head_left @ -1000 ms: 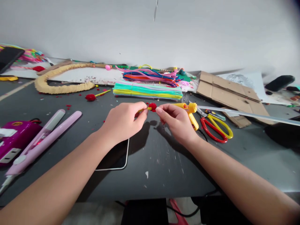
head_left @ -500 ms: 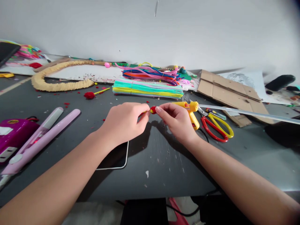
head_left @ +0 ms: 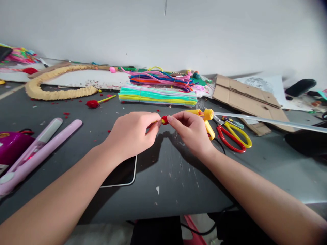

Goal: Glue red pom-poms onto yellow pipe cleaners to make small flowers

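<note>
A small red and yellow fuzzy piece (head_left: 165, 119) is held between my two hands, above the grey table. My left hand (head_left: 136, 132) pinches its yellow stem, most of which the fingers hide. The thumb and fingertips of my right hand (head_left: 191, 131) close on the red end. Behind my right hand lies a yellow glue gun (head_left: 208, 115) with a long clear glue stick in it. A finished-looking red bud (head_left: 92, 103) on a yellow-green stem rests on the table to the left.
Bundled pipe cleaners (head_left: 157, 95) lie at the back centre. Scissors (head_left: 231, 139) and cardboard (head_left: 247, 98) are at the right. A pink flat iron (head_left: 48, 146) and purple box (head_left: 15, 146) sit left. Under my left forearm is a dark white-edged device (head_left: 122, 173). A beige ruffled loop (head_left: 38, 90) lies back left.
The view has shifted slightly, so most things on the table appear farther left. Both hands keep their hold on the red and yellow piece, with little movement.
</note>
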The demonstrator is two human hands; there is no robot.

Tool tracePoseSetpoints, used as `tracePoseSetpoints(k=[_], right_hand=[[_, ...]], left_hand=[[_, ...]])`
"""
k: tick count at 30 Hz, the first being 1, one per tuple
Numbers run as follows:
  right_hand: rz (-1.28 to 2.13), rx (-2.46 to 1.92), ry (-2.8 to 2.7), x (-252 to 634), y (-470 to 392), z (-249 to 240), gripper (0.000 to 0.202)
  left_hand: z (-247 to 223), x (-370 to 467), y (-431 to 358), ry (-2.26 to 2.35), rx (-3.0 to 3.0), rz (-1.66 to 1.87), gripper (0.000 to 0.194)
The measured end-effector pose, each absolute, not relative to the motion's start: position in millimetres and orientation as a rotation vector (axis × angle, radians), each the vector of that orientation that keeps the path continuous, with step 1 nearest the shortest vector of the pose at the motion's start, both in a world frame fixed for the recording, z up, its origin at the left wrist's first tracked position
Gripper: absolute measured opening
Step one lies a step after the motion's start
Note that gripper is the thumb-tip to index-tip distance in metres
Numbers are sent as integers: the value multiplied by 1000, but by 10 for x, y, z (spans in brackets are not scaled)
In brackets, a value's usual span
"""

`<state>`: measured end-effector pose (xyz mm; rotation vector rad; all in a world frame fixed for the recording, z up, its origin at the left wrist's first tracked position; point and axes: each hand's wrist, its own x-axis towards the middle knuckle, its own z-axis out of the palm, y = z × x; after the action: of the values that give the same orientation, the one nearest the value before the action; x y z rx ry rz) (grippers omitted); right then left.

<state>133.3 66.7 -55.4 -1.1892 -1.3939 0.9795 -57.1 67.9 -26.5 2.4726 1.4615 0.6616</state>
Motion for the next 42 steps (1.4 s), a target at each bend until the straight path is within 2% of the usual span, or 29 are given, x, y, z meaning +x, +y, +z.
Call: tracePoseSetpoints(k=[15,25,42], right_hand=[[960,-1152,-1397,1352,682,-584,30],[1199,-1012,-1360,1351,653,-542,27],[1204,-1003,-1387,1351,666,-567,22]], left_hand=[[-257,-583,683,1412,2426,697,25],[-230,-597,702,1422,2425,655,22],[-229,-593,689,1427,2464,631,24]])
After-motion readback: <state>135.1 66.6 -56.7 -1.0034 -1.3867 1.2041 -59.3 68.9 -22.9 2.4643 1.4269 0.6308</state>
